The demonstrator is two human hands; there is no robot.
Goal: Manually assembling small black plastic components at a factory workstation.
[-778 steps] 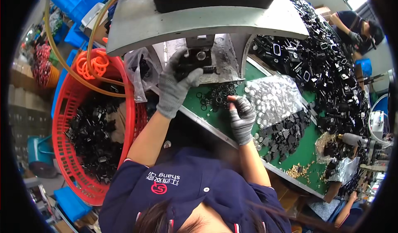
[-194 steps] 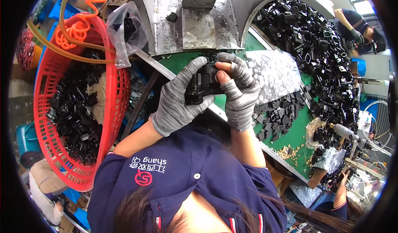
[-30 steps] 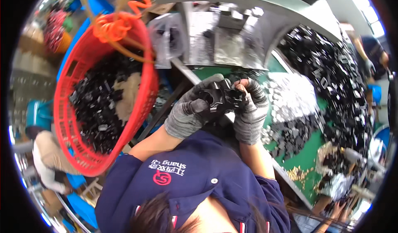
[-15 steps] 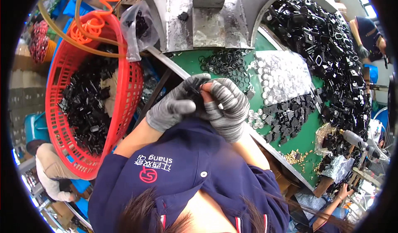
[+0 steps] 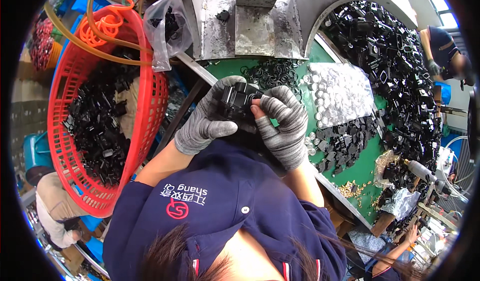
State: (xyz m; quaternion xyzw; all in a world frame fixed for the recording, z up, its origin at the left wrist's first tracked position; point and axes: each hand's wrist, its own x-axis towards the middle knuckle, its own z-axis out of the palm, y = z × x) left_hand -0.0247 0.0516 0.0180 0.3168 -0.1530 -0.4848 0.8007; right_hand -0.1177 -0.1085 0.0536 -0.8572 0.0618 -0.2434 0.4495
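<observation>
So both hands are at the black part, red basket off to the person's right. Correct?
Wrong side: the head view shows the red basket to the person's left. The rest holds: left hand and right hand are at the black part.

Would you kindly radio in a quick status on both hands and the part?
Grey-knit-gloved left hand: holding chunky, black, plastic-looking part. Grey-knit-gloved right hand: at its right end. Hands partly hide it.
</observation>
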